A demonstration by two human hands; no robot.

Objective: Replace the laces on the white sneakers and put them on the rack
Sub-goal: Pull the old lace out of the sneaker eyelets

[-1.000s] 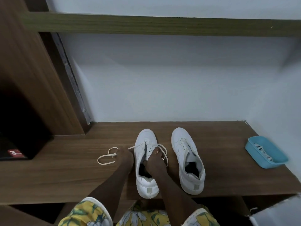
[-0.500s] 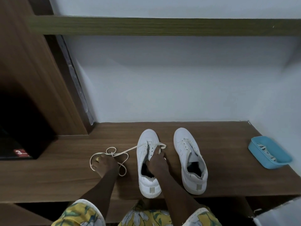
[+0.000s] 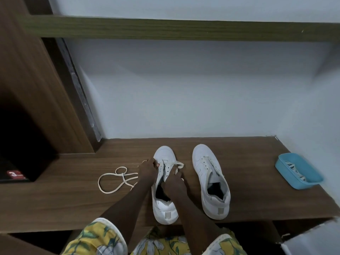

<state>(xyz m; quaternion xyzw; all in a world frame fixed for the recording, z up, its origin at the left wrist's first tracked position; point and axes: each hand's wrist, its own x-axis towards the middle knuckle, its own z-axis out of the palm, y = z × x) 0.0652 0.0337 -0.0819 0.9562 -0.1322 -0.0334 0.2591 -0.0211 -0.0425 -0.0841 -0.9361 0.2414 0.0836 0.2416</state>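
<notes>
Two white sneakers stand side by side on the wooden shelf [image 3: 248, 159], toes toward the wall. A cream lace [image 3: 110, 183] trails from the left sneaker [image 3: 164, 212] and lies in loops on the wood to its left. My left hand [image 3: 148, 169] is at that sneaker's left eyelet row, fingers curled, pinching the lace there. My right hand [image 3: 174, 182] grips the sneaker at the tongue and right eyelet flap, just below a short loop of lace. The right sneaker [image 3: 211, 181] stands untouched, still laced.
A blue plastic tray [image 3: 281, 162] holding spare laces sits at the shelf's right end. A dark cubby with a red label [image 3: 15, 174] opens on the left. A green shelf board [image 3: 165, 28] runs overhead. A white wall closes the back.
My left hand has come back from the far left, where it had drawn the lace out, to the sneaker's eyelets. The pulled-out lace now lies loose on the wood. My right hand stayed on the sneaker.
</notes>
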